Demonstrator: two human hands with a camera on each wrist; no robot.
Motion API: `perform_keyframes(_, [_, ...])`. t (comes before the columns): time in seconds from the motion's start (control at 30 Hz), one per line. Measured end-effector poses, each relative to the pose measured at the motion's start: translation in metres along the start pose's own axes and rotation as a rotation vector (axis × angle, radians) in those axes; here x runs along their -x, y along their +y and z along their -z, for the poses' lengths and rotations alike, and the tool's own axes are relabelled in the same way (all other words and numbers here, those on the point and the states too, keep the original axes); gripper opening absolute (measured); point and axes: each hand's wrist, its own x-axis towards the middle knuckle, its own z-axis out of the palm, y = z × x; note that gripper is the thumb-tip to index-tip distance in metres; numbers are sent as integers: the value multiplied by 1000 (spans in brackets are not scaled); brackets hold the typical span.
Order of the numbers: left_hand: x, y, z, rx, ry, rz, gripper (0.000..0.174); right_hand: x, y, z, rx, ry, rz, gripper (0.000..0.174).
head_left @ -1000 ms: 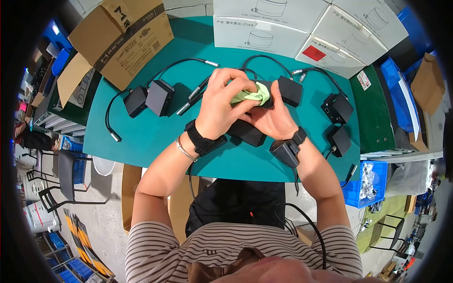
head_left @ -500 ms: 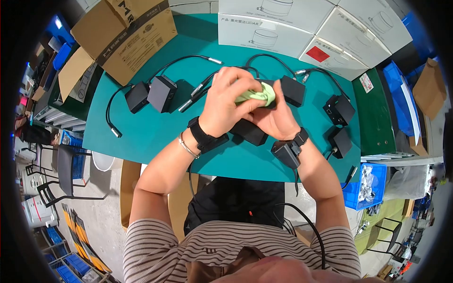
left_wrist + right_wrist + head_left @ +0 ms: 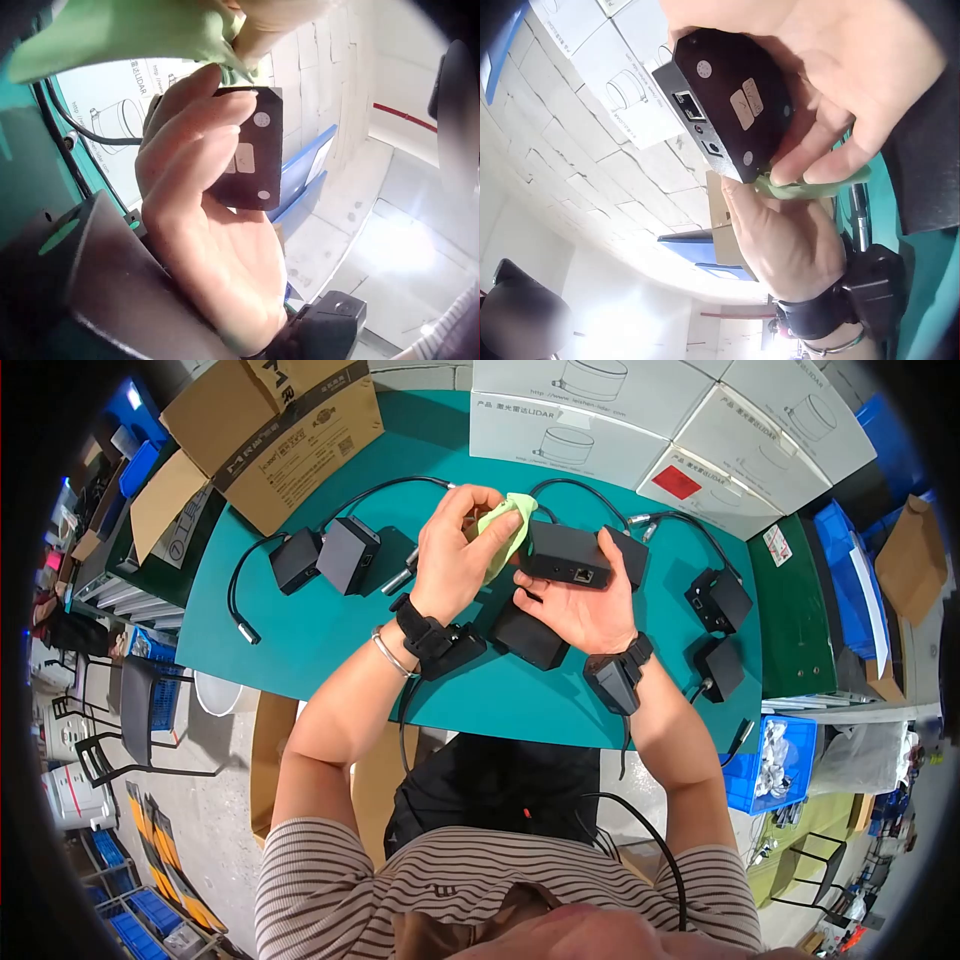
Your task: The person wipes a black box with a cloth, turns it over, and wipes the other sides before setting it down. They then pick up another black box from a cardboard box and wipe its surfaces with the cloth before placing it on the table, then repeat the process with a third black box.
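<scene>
My left hand (image 3: 450, 555) pinches a light green cloth (image 3: 513, 520) between thumb and fingers, at the left end of a black box (image 3: 565, 550). That box lies in my right hand (image 3: 592, 618), gripped between thumb and fingers above the table. A network port (image 3: 584, 575) shows on its near face. In the right wrist view, the underside carries pale labels (image 3: 744, 112) and round pale dots, and the cloth (image 3: 817, 189) runs along the box's lower edge. A second black box (image 3: 528, 638) sits on the table below my hands.
Several black boxes with cables stand around, including one (image 3: 350, 555) at left and one (image 3: 718, 600) at right. An open cardboard carton (image 3: 290, 460) is at the back left of the green table (image 3: 330, 635). White LIDAR boxes (image 3: 570, 430) are stacked behind.
My left hand has drawn the cloth leftward from over the box, and the cloth now hangs more spread. The box in my right hand has come into view, its port face towards me.
</scene>
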Motion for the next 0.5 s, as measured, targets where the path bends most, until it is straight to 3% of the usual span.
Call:
perform_keyframes(0.33, [-3, -14, -2, 316, -92, 224, 16, 2, 2, -5, 27, -14, 34, 64])
perform_keyframes(0.5, [-5, -33, -5, 333, -172, 366, 24, 2, 3, -9, 85, 2, 3, 60])
